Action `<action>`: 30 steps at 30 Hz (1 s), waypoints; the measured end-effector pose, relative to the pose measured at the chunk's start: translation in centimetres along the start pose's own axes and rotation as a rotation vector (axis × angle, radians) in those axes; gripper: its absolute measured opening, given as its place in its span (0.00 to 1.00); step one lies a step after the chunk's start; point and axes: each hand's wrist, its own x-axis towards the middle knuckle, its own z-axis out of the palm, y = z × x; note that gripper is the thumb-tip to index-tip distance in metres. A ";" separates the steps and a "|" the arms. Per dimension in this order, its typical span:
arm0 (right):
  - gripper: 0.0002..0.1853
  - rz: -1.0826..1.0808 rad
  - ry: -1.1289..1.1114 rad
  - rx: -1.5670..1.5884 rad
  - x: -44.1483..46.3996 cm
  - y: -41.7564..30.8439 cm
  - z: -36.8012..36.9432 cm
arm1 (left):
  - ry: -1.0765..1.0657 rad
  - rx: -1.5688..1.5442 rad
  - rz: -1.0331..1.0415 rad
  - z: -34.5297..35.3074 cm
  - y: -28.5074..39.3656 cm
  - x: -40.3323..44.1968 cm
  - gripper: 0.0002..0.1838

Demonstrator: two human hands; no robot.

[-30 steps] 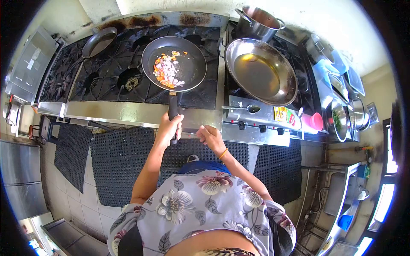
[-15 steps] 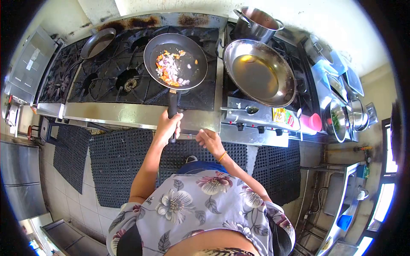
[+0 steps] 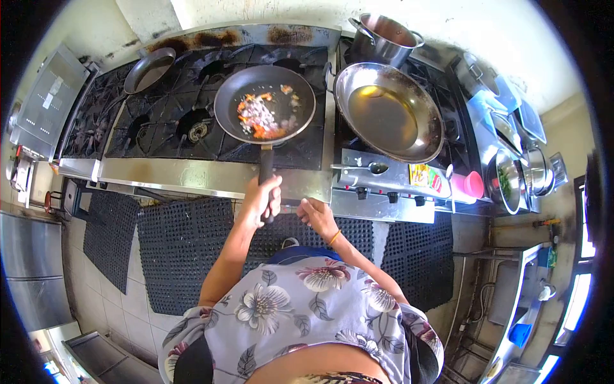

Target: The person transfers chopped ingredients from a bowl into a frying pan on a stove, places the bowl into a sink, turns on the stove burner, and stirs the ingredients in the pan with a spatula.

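My left hand [image 3: 257, 203] is wrapped around the black handle [image 3: 267, 160] of a frying pan [image 3: 230, 89] over the stove's black grates. In the pan lies chopped food [image 3: 261, 116], pale purple-white and orange bits that look like onion and something orange. A few pieces are scattered toward the pan's far right side. Just right of the handle, my right hand [image 3: 318, 217] hovers near the stove's front edge. Its fingers are loosely curled in, nothing shows in them, and it does not touch the pan.
A wide steel pan [image 3: 342, 89] with yellowish liquid stands to the right, a steel pot [image 3: 377, 50] behind it. A spoon [image 3: 377, 168], a colourful packet [image 3: 425, 178] and a pink container [image 3: 472, 184] sit along the right front. Another pan [image 3: 131, 80] is at far left.
The frying pan has come slightly down toward me and tips differently. Its food has shifted, with bits spread to the far right. My right hand has barely moved.
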 end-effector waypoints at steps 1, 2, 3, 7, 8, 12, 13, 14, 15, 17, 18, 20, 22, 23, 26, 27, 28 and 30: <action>0.20 0.005 0.002 -0.003 0.0 0.3 0.0 | -0.022 -0.011 0.019 0.4 0.0 -0.8 0.10; 0.20 0.012 0.004 -0.005 0.0 0.4 0.0 | -0.041 -0.002 0.009 0.4 0.1 -0.8 0.10; 0.20 -0.002 0.012 -0.013 0.2 0.4 -0.1 | -0.080 -0.020 -0.003 0.0 0.1 0.2 0.10; 0.20 0.006 0.031 0.004 -0.1 0.9 -0.5 | -0.116 -0.078 -0.035 -0.4 -0.1 2.5 0.11; 0.20 0.005 0.036 0.020 -0.1 1.2 -0.6 | -0.115 -0.065 -0.029 -0.1 -0.3 1.5 0.11; 0.20 0.008 0.028 0.036 -0.4 1.3 -1.2 | -0.164 -0.060 -0.017 -0.6 -0.5 2.3 0.10; 0.19 0.011 0.023 0.025 -0.6 1.3 -1.2 | -0.220 -0.079 -0.025 -0.8 -0.1 2.9 0.10; 0.20 0.021 0.052 0.026 -0.7 0.8 -1.0 | -0.198 -0.109 0.012 -0.3 0.1 3.4 0.10; 0.20 0.001 0.054 0.043 -0.6 0.7 -1.0 | -0.174 -0.100 0.015 0.3 0.4 3.0 0.10; 0.20 -0.033 0.061 0.073 -0.8 0.9 -1.2 | -0.129 -0.088 0.016 1.0 0.0 1.7 0.10; 0.21 -0.043 0.072 0.067 -0.8 0.9 -1.1 | -0.138 -0.120 0.026 0.8 -0.5 1.5 0.10; 0.20 -0.030 0.077 0.042 -0.8 0.8 -1.4 | -0.153 -0.114 0.034 0.5 -0.9 1.6 0.10; 0.20 -0.039 0.087 0.043 -0.8 1.0 -1.5 | -0.178 -0.111 0.048 0.0 -1.5 2.1 0.10; 0.20 -0.048 0.087 0.056 -0.8 0.9 -1.5 | -0.177 -0.110 0.051 -0.1 -1.7 2.2 0.10; 0.20 -0.063 0.092 0.079 -0.9 0.9 -1.7 | -0.186 -0.102 0.059 -0.3 -2.4 2.2 0.10; 0.20 -0.059 0.093 0.078 -0.8 1.1 -1.7 | -0.194 -0.092 0.061 -0.5 -2.6 2.2 0.09; 0.20 -0.052 0.095 0.080 -0.7 1.4 -1.7 | -0.201 -0.080 0.059 -0.7 -2.8 2.1 0.09; 0.19 -0.066 0.172 0.017 -0.3 2.0 -2.2 | -0.182 -0.087 0.057 -0.8 -3.1 2.3 0.09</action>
